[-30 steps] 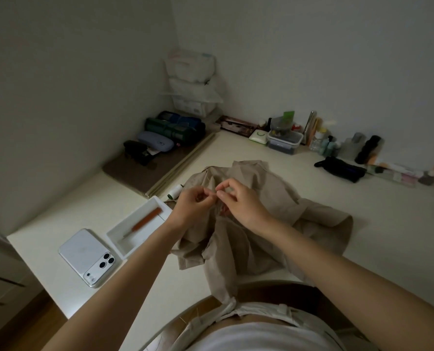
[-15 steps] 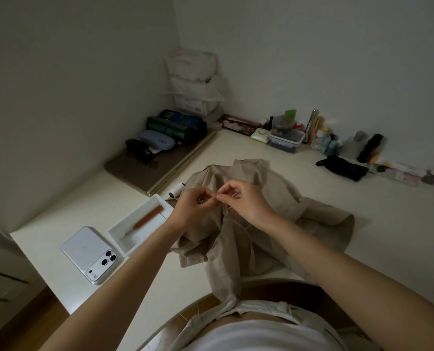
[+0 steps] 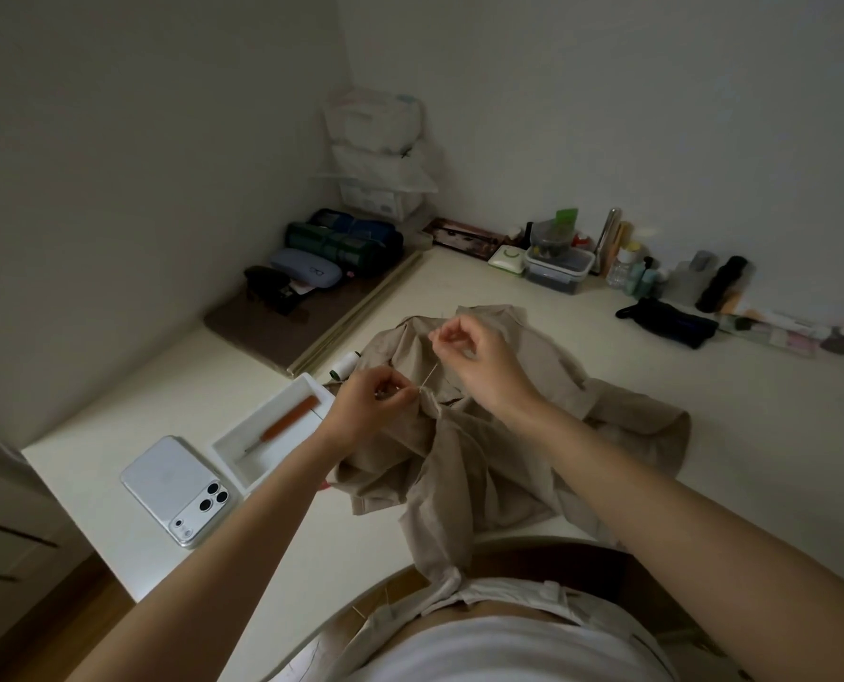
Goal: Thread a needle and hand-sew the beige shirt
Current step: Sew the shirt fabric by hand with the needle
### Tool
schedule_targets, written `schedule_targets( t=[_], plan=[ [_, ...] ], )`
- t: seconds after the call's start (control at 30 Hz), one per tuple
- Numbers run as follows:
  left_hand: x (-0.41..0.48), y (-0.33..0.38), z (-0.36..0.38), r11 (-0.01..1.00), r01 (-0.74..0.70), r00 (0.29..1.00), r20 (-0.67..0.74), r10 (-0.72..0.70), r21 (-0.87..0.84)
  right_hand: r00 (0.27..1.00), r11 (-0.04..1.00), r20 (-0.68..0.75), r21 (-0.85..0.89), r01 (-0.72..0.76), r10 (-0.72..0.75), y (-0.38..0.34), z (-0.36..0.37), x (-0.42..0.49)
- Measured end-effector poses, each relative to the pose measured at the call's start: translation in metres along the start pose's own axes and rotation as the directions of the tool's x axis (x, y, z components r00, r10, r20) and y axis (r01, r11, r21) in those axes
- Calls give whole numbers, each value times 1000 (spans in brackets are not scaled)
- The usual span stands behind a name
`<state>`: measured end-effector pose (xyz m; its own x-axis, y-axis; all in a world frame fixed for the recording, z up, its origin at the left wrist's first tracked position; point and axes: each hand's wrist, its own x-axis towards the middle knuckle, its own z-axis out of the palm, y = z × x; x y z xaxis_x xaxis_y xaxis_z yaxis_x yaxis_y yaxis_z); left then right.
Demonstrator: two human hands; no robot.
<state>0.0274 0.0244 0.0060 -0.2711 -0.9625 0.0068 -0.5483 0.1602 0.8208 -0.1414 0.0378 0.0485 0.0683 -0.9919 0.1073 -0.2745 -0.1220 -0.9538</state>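
pale desk (image 3: 754, 411) in a dim corner carries the crumpled beige shirt (image 3: 459, 475). the left hand (image 3: 375, 401) pinches a fold of it; the right hand (image 3: 474, 351) pinches a taut thread (image 3: 428, 376) rising from the cloth. threading looks done and stitching underway; the seam left cannot be told.

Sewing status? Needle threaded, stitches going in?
Done, apparently: threading, since a taut thread runs from the beige shirt up to the right hand. In hand: the left hand pinches the fabric at that spot, the right holds the thread drawn up. Left: unclear; finished stitches are too small to see.
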Motion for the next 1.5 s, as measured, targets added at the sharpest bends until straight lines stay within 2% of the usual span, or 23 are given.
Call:
schedule_targets(
  t=[0.1, 0.23, 0.33, 0.4, 0.53, 0.67, 0.77, 0.9, 1.07, 1.23, 1.33, 1.43, 1.5],
  plan=[
    [0, -12, -2, 997, 74, 996, -42, -73, 34, 998, 987, -21, 151, -58, 62, -9, -6, 2],
    [-4, -26, -5, 969, 141, 990, -20, -140, 202, 994, 929, 3, 357, -100, 106, -16, -8, 0],
    [-8, -31, -7, 920, 164, 985, -19, -169, 356, 990, 922, -2, 364, -130, 140, -19, -8, -3],
    [-11, -26, -9, 924, 144, 989, -10, -151, 353, 987, 930, -2, 335, -152, 161, -23, -8, -6],
    [-19, 1, -14, 982, 4, 993, 117, -26, 187, 983, 949, -19, 265, -172, 183, -28, -7, -11],
    [-35, 40, -11, 999, -14, 920, 391, 28, -38, 980, 945, -48, 280, -171, 192, -31, -5, -18],
    [-49, 53, -12, 980, 30, 873, 482, 71, -199, 972, 933, -89, 311, -179, 216, -28, -6, -22],
    [-71, 58, -21, 938, 44, 891, 439, 119, -343, 952, 924, -117, 297, -239, 284, -13, -10, -34],
    [-97, 59, -39, 886, 14, 953, 274, 128, -463, 889, 916, -224, 130, -379, 400, 24, -11, -56],
    [-115, 62, -47, 810, -27, 976, 160, 148, -585, 813, 857, -321, -4, -515, 486, 52, -6, -79],
    [-123, 65, -47, 825, -36, 980, 143, 141, -564, 863, 883, -225, -26, -469, 452, 35, 4, -93],
    [-131, 72, -45, 868, -66, 975, 154, 161, -491, 934, 930, 13, 88, -358, 358, 3, 20, -105],
    [-136, 75, -44, 873, -69, 974, 156, 163, -483, 947, 950, 162, 106, -295, 276, -17, 33, -114]
  ],
)
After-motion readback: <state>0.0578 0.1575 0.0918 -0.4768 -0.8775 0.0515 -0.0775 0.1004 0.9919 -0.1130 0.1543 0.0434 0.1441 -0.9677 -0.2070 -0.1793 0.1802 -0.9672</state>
